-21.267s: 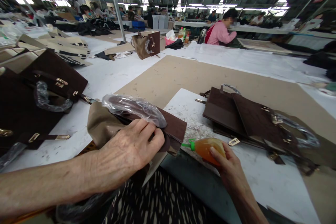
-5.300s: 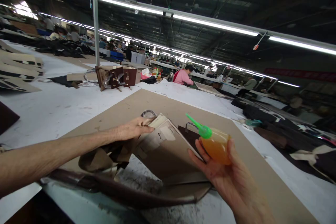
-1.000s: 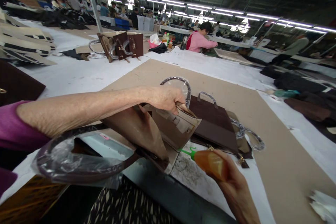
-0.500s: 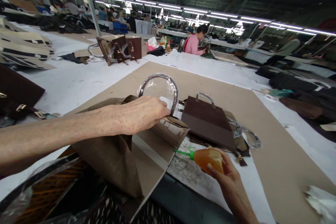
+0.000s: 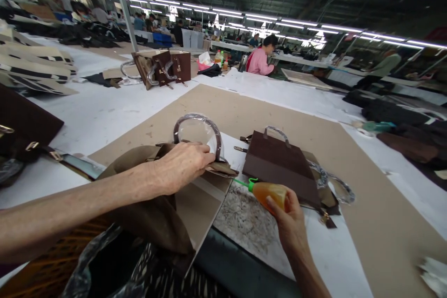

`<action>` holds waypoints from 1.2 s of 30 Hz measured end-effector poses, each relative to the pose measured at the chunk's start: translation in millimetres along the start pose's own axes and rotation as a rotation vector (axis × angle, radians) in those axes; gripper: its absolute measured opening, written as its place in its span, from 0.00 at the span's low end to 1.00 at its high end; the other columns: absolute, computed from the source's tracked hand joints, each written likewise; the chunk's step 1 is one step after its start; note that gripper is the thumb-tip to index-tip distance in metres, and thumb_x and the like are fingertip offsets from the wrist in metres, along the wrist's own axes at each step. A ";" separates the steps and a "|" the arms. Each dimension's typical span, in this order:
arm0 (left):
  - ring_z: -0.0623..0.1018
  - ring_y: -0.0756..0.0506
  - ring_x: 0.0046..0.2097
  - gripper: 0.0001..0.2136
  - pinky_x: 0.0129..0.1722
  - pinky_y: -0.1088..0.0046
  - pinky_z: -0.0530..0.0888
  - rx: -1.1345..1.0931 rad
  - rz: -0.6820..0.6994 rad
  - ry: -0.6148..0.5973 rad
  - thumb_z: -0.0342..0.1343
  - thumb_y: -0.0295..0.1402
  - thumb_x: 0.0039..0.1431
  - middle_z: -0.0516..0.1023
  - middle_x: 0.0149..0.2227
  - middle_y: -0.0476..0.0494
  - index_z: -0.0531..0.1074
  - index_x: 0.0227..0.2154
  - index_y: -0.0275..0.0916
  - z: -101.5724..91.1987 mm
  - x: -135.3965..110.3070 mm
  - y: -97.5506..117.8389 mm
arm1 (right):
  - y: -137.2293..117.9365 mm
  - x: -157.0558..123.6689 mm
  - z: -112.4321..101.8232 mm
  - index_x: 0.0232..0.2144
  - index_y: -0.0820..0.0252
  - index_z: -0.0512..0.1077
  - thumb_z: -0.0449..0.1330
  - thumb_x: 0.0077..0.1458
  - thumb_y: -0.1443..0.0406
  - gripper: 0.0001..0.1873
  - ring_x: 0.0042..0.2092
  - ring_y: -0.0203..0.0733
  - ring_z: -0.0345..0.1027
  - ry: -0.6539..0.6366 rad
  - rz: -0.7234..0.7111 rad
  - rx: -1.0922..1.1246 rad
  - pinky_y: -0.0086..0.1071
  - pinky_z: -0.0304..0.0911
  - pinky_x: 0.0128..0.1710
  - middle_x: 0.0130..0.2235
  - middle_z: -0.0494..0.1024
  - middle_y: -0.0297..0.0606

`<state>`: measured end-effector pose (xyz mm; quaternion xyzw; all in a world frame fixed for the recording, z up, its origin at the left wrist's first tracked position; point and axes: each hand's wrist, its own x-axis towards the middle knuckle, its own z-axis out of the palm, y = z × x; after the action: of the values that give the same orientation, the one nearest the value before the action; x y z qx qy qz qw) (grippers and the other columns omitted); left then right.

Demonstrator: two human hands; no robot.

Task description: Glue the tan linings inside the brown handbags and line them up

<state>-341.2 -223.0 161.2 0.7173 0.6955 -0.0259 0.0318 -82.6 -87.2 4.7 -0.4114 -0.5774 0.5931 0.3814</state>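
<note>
My left hand [image 5: 190, 160] is closed on the top edge of a brown bag piece [image 5: 223, 168], beside a handle [image 5: 199, 118] wrapped in clear plastic. Brown lining cloth [image 5: 150, 214] droops below my forearm. In my right hand [image 5: 291, 219] is a squeeze bottle [image 5: 268, 194] of amber liquid, with a green cap and thin green nozzle. The nozzle points left, its tip at or very near the right end of the held edge; whether they touch I cannot tell. Just right lies a dark brown handbag panel [image 5: 281, 163] with a plastic-wrapped handle.
Tan board [image 5: 307, 135] covers the white table. Brown bag parts [image 5: 172, 67] stand at the back left, and another dark panel [image 5: 28, 125] lies at the left. A wicker basket [image 5: 45, 270] is below my left arm. A person in pink [image 5: 260, 59] sits beyond.
The bag piece has swung from a downward slant to nearly level under my left hand. My right hand has moved the bottle up and left, bringing its nozzle to the piece's edge.
</note>
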 end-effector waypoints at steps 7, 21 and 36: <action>0.75 0.41 0.43 0.06 0.40 0.67 0.71 -0.040 0.009 -0.004 0.51 0.26 0.60 0.74 0.38 0.41 0.71 0.37 0.35 -3.5 -1.1 -1.2 | -3.4 10.6 7.7 0.46 0.54 0.65 0.69 0.41 0.55 0.30 0.43 0.46 0.66 -0.001 -0.085 -0.126 0.37 0.61 0.46 0.42 0.72 0.34; 0.75 0.42 0.42 0.05 0.39 0.68 0.70 -0.064 0.037 0.045 0.50 0.27 0.60 0.74 0.37 0.41 0.71 0.36 0.35 5.6 -3.6 -5.6 | 0.9 0.0 -1.5 0.46 0.52 0.66 0.69 0.43 0.55 0.28 0.43 0.47 0.65 -0.095 -0.020 -0.161 0.35 0.61 0.44 0.42 0.73 0.34; 0.74 0.42 0.42 0.06 0.40 0.67 0.69 -0.074 0.035 0.024 0.49 0.27 0.62 0.74 0.38 0.42 0.70 0.37 0.35 6.3 -6.3 -3.2 | -1.8 -13.3 -5.7 0.44 0.54 0.68 0.66 0.47 0.55 0.23 0.43 0.45 0.67 -0.127 0.144 -0.031 0.31 0.63 0.42 0.41 0.75 0.34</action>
<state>-344.6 -229.7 155.4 0.7280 0.6837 0.0090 0.0501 -72.5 -97.3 7.2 -0.4191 -0.5785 0.6349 0.2942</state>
